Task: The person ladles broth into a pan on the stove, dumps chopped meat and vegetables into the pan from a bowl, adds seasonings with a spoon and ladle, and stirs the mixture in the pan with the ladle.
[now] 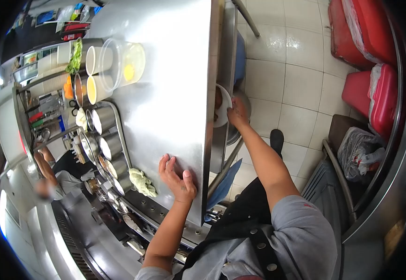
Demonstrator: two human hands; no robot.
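Observation:
My left hand (177,179) rests on the bare steel tabletop (165,93), near its edge. Its fingers are apart and slightly bent, with nothing in them. Below the table's edge, my right hand (239,114) grips the rim of a white bowl (223,120) over the lower shelf (226,51). Brown pieces of food show inside the bowl, whose other side is hidden under the tabletop. A crumpled pale cloth (142,182) lies to the left of my left hand.
A clear plastic tub (137,58) with something yellow in it stands beside white tubs (99,89). Metal pots (105,120) sit in a rail. A person (49,172) is across the counter. Red bins (359,93) and a grey crate (322,191) stand on the right.

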